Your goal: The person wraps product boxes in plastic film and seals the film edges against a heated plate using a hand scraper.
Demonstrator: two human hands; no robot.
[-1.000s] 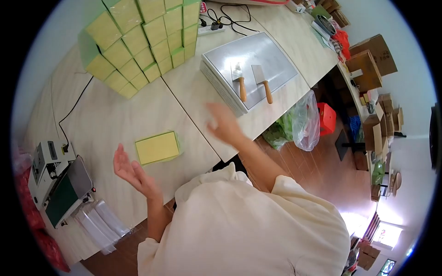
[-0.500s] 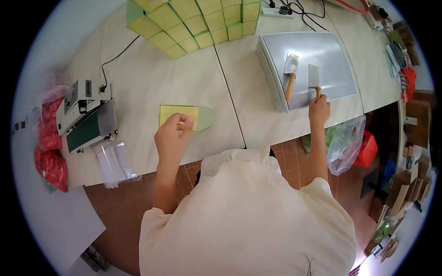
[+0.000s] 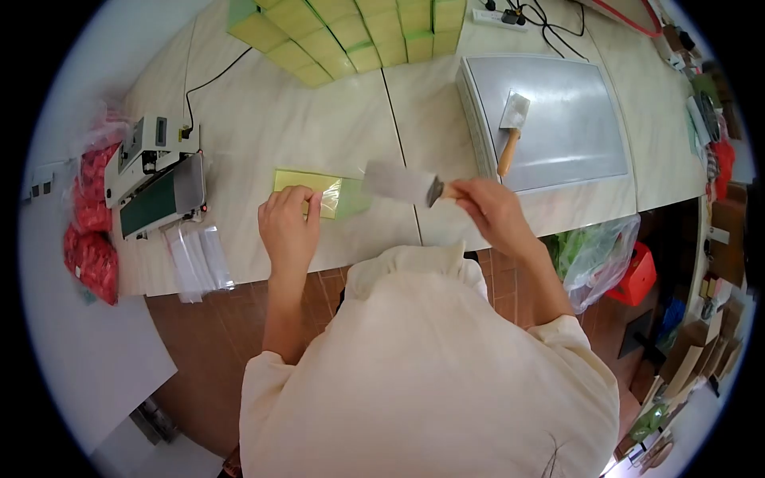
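Pale tabletop (image 3: 327, 111) fills most of my view, with brown floor tiles (image 3: 211, 342) below its near edge. At the far side I see a stack (image 3: 374, 36) of yellow-green blocks, and right of it a power strip (image 3: 499, 20) with black cables.

I have the right hand (image 3: 500, 215) closed around the wooden handle of a scraper (image 3: 397, 183), fingers clamped. Its blade points left across a table seam, the end near the green flap (image 3: 351, 197) of a yellow pack (image 3: 296, 180); I cannot tell whether they touch. That pack lies on the table, left of the blade, with some shiny film at its right part.

My left hand (image 3: 288, 223) rests over the pack's near side, fingers together and thumb just apart from them; I cannot tell whether they pinch anything.

To the right, a second scraper (image 3: 511, 143) lies on a metal-topped case (image 3: 566, 119), near its left edge. Far left stands a machine (image 3: 153, 179), with clear sleeves (image 3: 194, 259) beside it and red bags (image 3: 88, 259) beyond.
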